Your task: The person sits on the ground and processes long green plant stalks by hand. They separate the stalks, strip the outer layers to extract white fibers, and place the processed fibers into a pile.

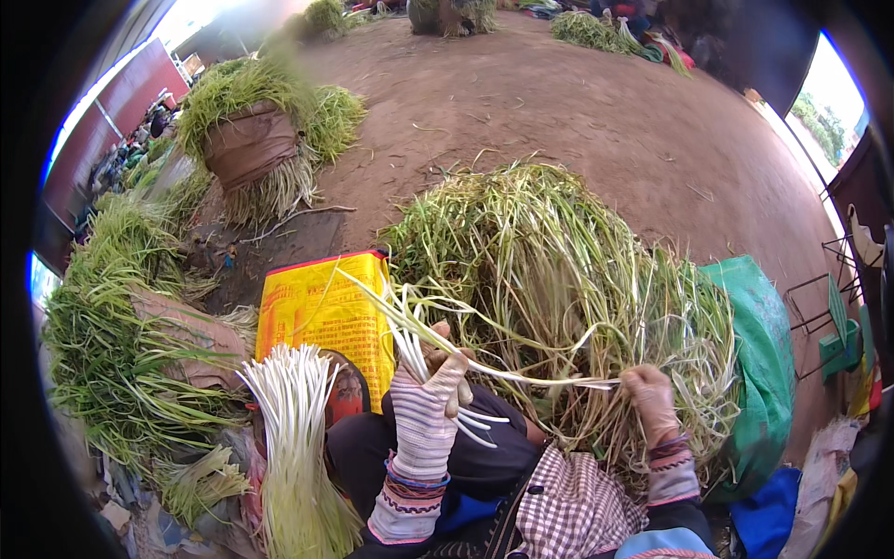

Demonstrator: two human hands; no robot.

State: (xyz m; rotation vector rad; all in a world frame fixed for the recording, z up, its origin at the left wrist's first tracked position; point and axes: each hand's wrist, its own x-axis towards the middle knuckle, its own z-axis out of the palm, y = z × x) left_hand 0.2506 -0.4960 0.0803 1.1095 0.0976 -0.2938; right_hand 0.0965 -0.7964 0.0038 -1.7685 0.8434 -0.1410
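Observation:
My left hand point(433, 388), in a striped knit glove, grips a small bunch of white-stemmed green stalks point(413, 349) above my lap. Its thumb and fingers close around the stems, and some white ends point(482, 419) stick out below. On the right, my right hand point(649, 402) pinches the far end of a long pale strand point(545, 379) stretched between both hands. Whether that strand is a whole stalk or a peeled layer, I cannot tell. Behind the hands rises a big heap of green and straw-coloured stalks point(517, 237). A sheaf of clean white stems point(293, 419) stands at my left.
A yellow printed sack point(321, 300) lies by my foot. Wrapped bundles of greens point(251, 140) stand on the dirt floor point(559, 105), with more greens point(126, 328) along the left. A green plastic sack point(758, 363) and wire-framed items point(817, 307) are at the right.

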